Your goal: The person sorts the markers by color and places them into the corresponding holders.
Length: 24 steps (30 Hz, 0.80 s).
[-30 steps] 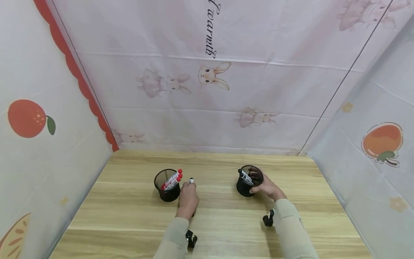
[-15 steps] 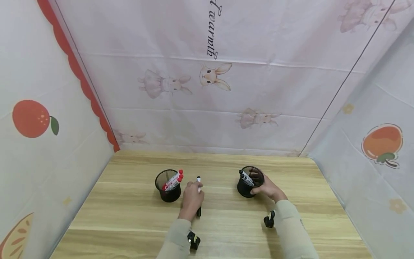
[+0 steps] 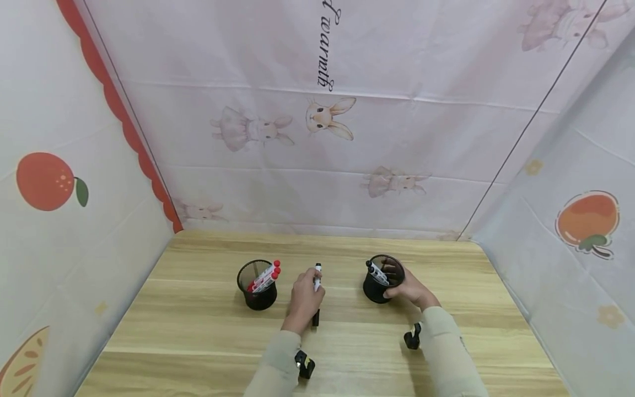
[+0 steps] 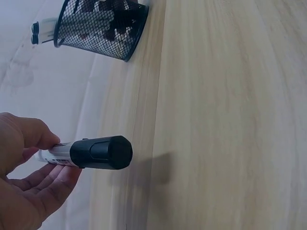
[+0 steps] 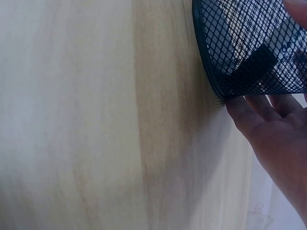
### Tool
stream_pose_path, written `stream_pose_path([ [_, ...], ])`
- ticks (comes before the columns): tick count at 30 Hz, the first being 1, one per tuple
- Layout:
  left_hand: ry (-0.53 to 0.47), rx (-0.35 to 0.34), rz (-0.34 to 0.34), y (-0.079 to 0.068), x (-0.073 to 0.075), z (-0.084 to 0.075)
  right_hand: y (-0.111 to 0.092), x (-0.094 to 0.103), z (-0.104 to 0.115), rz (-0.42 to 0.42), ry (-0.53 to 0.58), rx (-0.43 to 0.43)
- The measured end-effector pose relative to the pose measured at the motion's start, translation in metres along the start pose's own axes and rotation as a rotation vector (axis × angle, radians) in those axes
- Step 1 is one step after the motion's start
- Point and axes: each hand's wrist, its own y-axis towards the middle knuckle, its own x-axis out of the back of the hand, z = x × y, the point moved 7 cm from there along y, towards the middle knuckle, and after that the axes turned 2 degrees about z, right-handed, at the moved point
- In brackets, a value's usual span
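Note:
My left hand (image 3: pixel 306 294) pinches a white marker with a black cap (image 4: pixel 101 152) between thumb and fingers, held over the table between two black mesh pen cups. In the left wrist view the capped end points away from the palm, with a shadow on the wood below. On the right, my right hand (image 3: pixel 409 288) grips the right pen cup (image 3: pixel 376 291) round its side; the right wrist view shows fingers along its mesh wall (image 5: pixel 240 52). White markers with black ends (image 3: pixel 377 272) lean inside that cup. The left pen cup (image 3: pixel 260 299) holds several red-ended markers (image 3: pixel 265 277).
The wooden table (image 3: pixel 208 331) is enclosed by printed cloth at the back (image 3: pixel 278 198) and on both sides. A black wrist camera (image 3: pixel 305 364) sits at the left wrist, another black camera (image 3: pixel 412 336) at the right.
My left hand has moved right, away from the left cup, carrying the black-capped marker up off the table toward the right cup. The right hand stays on its cup.

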Motion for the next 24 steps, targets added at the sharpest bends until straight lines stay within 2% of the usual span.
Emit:
stream_pose_path([
  [5, -0.015, 0.014, -0.001, 0.002, 0.0, -0.001, 0.0, 0.0, 0.0, -0.001, -0.018, 0.008],
  [10, -0.048, 0.059, 0.001, 0.004, -0.002, 0.0, -0.001, 0.0, -0.001, 0.003, -0.015, -0.012],
  [17, -0.151, 0.157, 0.044, 0.008, -0.006, 0.004, 0.002, 0.003, -0.006, 0.007, -0.032, -0.014],
  [24, -0.147, 0.129, 0.074, 0.012, -0.007, -0.008, 0.006, 0.01, -0.021, 0.01, -0.075, 0.021],
])
